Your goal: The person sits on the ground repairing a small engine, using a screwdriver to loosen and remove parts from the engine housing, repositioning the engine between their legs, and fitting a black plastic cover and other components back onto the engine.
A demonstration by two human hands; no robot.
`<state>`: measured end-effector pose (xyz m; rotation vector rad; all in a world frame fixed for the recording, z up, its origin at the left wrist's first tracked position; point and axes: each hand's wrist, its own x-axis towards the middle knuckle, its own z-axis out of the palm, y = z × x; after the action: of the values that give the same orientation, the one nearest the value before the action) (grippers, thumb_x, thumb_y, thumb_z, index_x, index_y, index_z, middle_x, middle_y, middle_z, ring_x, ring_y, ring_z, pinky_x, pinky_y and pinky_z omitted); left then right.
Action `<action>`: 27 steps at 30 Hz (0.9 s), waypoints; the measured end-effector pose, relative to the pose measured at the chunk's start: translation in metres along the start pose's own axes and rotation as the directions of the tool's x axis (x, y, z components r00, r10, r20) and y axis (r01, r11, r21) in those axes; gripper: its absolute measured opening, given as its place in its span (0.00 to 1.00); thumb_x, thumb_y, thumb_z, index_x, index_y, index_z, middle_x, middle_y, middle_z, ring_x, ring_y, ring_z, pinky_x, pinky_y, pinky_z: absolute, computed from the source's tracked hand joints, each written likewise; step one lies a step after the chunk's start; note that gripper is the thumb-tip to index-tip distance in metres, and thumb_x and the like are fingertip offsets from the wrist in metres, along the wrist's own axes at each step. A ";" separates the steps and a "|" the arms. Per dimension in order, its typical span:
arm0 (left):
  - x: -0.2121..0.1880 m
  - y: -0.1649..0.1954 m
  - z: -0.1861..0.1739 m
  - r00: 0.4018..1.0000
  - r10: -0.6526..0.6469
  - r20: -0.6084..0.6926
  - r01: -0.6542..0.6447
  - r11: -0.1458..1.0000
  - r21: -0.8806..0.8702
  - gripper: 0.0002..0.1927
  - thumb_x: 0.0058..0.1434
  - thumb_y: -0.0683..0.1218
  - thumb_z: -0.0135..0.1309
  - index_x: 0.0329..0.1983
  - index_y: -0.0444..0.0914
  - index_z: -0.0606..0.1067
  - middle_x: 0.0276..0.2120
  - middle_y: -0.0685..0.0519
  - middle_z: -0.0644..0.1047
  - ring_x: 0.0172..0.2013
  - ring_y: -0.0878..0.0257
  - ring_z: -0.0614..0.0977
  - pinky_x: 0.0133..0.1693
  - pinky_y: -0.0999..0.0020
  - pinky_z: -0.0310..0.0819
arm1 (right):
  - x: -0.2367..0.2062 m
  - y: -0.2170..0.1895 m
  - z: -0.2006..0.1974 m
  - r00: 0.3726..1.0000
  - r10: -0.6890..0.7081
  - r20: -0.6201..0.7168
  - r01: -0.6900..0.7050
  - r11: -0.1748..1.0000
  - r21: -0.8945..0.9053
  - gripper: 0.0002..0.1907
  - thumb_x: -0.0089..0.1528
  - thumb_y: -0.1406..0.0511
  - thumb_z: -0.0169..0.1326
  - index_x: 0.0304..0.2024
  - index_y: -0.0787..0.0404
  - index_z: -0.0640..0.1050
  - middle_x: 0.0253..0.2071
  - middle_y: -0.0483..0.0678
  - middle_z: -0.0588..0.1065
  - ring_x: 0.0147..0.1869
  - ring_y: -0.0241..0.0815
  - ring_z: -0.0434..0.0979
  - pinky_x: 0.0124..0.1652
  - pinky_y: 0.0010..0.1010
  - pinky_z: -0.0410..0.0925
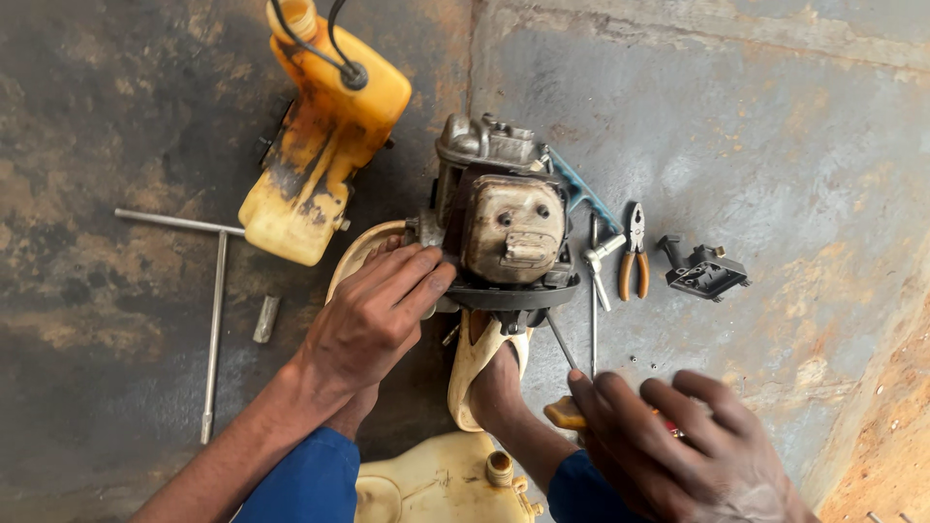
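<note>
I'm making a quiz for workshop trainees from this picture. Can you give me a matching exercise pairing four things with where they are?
Things:
1. yellow fuel tank
2. pliers
3. T-shaped wrench
4. screwdriver

Places:
A. in the right hand
B. far left on the floor
C. right of the engine, orange handles
D. upper left of the engine, hoses on top

Pairs: 1-D, 2-C, 3-B, 4-A

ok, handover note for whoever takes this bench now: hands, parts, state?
Left hand: open, resting on the small engine, steadying it between the feet.
Right hand: grip shut on a yellow-handled screwdriver, shaft pointing at the engine's lower edge.
Yellow fuel tank lies detached behind; T-wrench at left; pliers and a black part at right.
Loose screws lie out on the floor.
</note>
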<state>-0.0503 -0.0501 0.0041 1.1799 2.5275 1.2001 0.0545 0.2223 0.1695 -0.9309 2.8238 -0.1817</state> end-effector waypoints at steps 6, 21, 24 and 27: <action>-0.001 -0.004 0.001 0.999 -0.001 -0.037 0.001 1.000 -0.024 0.23 0.49 0.29 0.55 0.51 0.30 0.78 0.50 0.41 0.79 0.54 0.48 0.81 0.57 0.55 0.77 | 0.035 0.003 -0.001 0.809 0.429 0.403 -0.574 0.426 0.699 0.31 0.57 0.67 0.64 0.64 0.58 0.76 0.51 0.46 0.78 0.43 0.37 0.82 0.44 0.31 0.76; -0.006 -0.011 -0.003 0.994 0.038 -0.102 -0.035 0.999 0.024 0.16 0.57 0.36 0.59 0.50 0.31 0.78 0.48 0.43 0.80 0.52 0.50 0.82 0.51 0.58 0.80 | 0.026 -0.008 0.011 0.715 0.615 0.332 -0.572 0.242 0.784 0.26 0.55 0.66 0.67 0.57 0.61 0.80 0.36 0.44 0.86 0.40 0.35 0.90 0.41 0.24 0.80; -0.007 -0.012 -0.004 0.996 0.023 -0.087 -0.021 0.999 0.024 0.18 0.54 0.34 0.58 0.49 0.32 0.78 0.48 0.44 0.80 0.52 0.52 0.83 0.50 0.59 0.80 | 0.028 -0.003 0.008 0.882 0.459 0.102 -0.424 0.684 0.594 0.24 0.48 0.65 0.68 0.46 0.59 0.79 0.40 0.51 0.81 0.46 0.42 0.85 0.43 0.29 0.76; -0.008 -0.014 -0.004 0.995 0.016 -0.097 -0.018 1.000 -0.024 0.17 0.57 0.35 0.59 0.51 0.32 0.78 0.49 0.45 0.79 0.52 0.52 0.82 0.52 0.61 0.81 | 0.023 -0.018 0.014 0.817 0.570 -0.092 -0.526 0.800 0.288 0.23 0.52 0.66 0.68 0.50 0.56 0.77 0.43 0.56 0.79 0.48 0.45 0.83 0.46 0.28 0.76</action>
<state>-0.0550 -0.0634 -0.0042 1.1675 2.5678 1.3204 0.0492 0.1928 0.1562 -0.0148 2.9900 -0.5471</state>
